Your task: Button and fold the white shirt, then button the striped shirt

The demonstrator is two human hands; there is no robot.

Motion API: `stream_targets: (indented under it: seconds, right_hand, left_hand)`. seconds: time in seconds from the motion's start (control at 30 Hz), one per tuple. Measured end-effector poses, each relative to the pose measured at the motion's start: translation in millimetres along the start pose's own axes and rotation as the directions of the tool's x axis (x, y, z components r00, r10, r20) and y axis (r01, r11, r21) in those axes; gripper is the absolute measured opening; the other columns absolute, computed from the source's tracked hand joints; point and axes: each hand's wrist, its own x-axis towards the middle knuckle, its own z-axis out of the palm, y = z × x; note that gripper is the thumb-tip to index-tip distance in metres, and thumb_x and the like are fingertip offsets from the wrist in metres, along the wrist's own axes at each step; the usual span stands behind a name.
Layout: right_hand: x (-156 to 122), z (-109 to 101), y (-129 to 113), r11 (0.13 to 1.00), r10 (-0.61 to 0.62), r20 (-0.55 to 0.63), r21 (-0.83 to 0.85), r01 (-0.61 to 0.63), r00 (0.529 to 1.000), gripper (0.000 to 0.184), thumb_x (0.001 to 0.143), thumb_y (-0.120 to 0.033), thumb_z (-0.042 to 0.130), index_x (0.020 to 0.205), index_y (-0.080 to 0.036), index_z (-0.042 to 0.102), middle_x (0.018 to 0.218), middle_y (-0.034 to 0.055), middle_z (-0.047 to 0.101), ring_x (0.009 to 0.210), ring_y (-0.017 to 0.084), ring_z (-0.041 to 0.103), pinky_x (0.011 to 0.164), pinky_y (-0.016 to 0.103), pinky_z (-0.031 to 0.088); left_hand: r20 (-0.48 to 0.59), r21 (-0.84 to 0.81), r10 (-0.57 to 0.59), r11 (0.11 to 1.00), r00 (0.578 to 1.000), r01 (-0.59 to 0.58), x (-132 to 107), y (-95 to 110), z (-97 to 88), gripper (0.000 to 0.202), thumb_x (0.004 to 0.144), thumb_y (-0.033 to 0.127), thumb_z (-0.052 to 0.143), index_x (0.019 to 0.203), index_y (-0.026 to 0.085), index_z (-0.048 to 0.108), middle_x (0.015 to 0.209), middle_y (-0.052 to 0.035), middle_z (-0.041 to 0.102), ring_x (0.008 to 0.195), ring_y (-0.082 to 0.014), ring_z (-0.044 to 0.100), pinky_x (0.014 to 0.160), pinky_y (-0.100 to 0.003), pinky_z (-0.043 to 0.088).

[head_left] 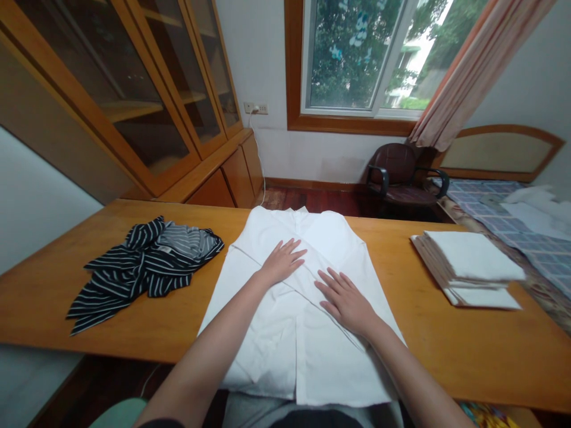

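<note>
A white shirt (267, 333) is spread flat on the wooden table, its sleeves apparently crossed over the body and its lower hem reaching past the near table edge. My left hand (282, 261) lies flat on the upper middle of the shirt with fingers stretched out. A little lower and to the right, my right hand (343, 300) rests on the cloth, fingers spread, near a diagonal sleeve edge. Neither hand grips anything. The collar (298, 210) is at the far end.
On the wooden table (392, 249), a crumpled black-and-white striped garment (134, 270) lies left and a stack of folded white cloth (473, 261) right. Beyond stand a glass-door cabinet (191, 131), an armchair (395, 172) and a bed (508, 196). A green stool (118, 414) shows below.
</note>
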Motion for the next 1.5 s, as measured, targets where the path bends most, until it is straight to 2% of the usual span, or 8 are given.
stream_targets:
  seconds: [0.3, 0.5, 0.63, 0.9, 1.07, 1.17, 1.3, 1.5]
  right_hand:
    - [0, 1, 1, 1.000, 0.001, 0.005, 0.006, -0.001, 1.000, 0.048, 0.100, -0.041, 0.047, 0.148, -0.030, 0.045, 0.161, 0.0033, 0.031, 0.150, 0.027, 0.025, 0.119, 0.054, 0.027]
    - [0, -2, -1, 1.000, 0.004, -0.001, 0.005, -0.004, 1.000, 0.048, 0.100, -0.040, 0.047, 0.147, -0.030, 0.046, 0.160, 0.0033, 0.033, 0.150, 0.027, 0.025, 0.119, 0.053, 0.028]
    - [0, -1, 0, 1.000, 0.000, 0.002, 0.004, 0.000, 1.000, 0.048, 0.100, -0.040, 0.047, 0.147, -0.030, 0.046, 0.160, 0.0031, 0.033, 0.149, 0.027, 0.026, 0.119, 0.053, 0.028]
    - [0, 1, 1, 1.000, -0.001, -0.012, 0.005, 0.001, 1.000, 0.049, 0.100, -0.041, 0.048, 0.147, -0.031, 0.045, 0.160, 0.0028, 0.033, 0.150, 0.027, 0.025, 0.119, 0.053, 0.028]
    - [0, 0, 0, 1.000, 0.005, 0.004, 0.000, -0.005, 1.000, 0.048, 0.101, -0.040, 0.047, 0.147, -0.030, 0.045, 0.160, 0.0027, 0.033, 0.150, 0.027, 0.024, 0.119, 0.053, 0.028]
    - [0, 0, 0, 1.000, 0.006, 0.003, 0.005, -0.006, 1.000, 0.048, 0.100, -0.040, 0.047, 0.147, -0.030, 0.046, 0.160, 0.0025, 0.034, 0.150, 0.026, 0.025, 0.119, 0.052, 0.028]
    - [0, -1, 0, 1.000, 0.006, -0.010, 0.017, -0.006, 1.000, 0.048, 0.100, -0.041, 0.048, 0.147, -0.031, 0.046, 0.159, 0.0025, 0.035, 0.149, 0.026, 0.026, 0.119, 0.052, 0.028]
    - [0, -4, -2, 1.000, 0.020, 0.007, 0.009, -0.020, 1.000, 0.047, 0.101, -0.042, 0.045, 0.146, -0.030, 0.048, 0.159, 0.0018, 0.035, 0.149, 0.026, 0.027, 0.120, 0.052, 0.028]
  left_hand:
    - [-0.105, -0.035, 0.122, 0.991, 0.987, -0.126, -3, 12, 4.0, 0.043, 0.102, 0.030, 0.036, 0.139, 0.018, 0.054, 0.148, -0.0070, 0.052, 0.144, -0.0178, 0.038, 0.121, -0.041, 0.032]
    - [-0.206, -0.064, 0.127, 0.988, 0.970, -0.143, -8, 15, 1.7, 0.038, 0.099, 0.023, 0.039, 0.128, 0.017, 0.063, 0.133, -0.0086, 0.064, 0.129, -0.0195, 0.054, 0.112, -0.040, 0.046]
    - [-0.219, -0.052, 0.126, 0.989, 0.968, -0.141, -9, 16, 1.9, 0.038, 0.098, 0.021, 0.040, 0.128, 0.018, 0.063, 0.131, -0.0089, 0.064, 0.128, -0.0210, 0.053, 0.111, -0.041, 0.046]
    - [-0.143, 0.032, 0.027, 0.999, 0.989, -0.022, -8, 18, 2.9, 0.043, 0.098, 0.024, 0.041, 0.139, 0.023, 0.052, 0.148, -0.0044, 0.051, 0.138, -0.0235, 0.041, 0.113, -0.044, 0.039]
    - [-0.176, 0.010, 0.040, 0.999, 0.984, -0.039, -10, 19, -3.6, 0.029, 0.096, 0.023, 0.046, 0.119, 0.020, 0.063, 0.121, -0.0079, 0.064, 0.116, -0.0251, 0.052, 0.100, -0.042, 0.047]
    - [-0.222, -0.002, -0.038, 0.999, 0.974, 0.039, -11, 11, -5.0, 0.021, 0.095, 0.021, 0.047, 0.106, 0.019, 0.065, 0.107, -0.0087, 0.064, 0.106, -0.0247, 0.054, 0.097, -0.041, 0.048]
    - [-0.278, -0.001, -0.183, 0.982, 0.943, 0.190, -12, -7, -5.2, 0.029, 0.092, 0.021, 0.050, 0.118, 0.020, 0.062, 0.119, -0.0095, 0.061, 0.113, -0.0272, 0.050, 0.099, -0.044, 0.046]
    - [-0.307, 0.057, -0.222, 0.966, 0.925, 0.251, -12, -25, -6.8, 0.037, 0.093, 0.023, 0.050, 0.128, 0.018, 0.060, 0.117, -0.0121, 0.058, 0.110, -0.0293, 0.049, 0.103, -0.043, 0.044]
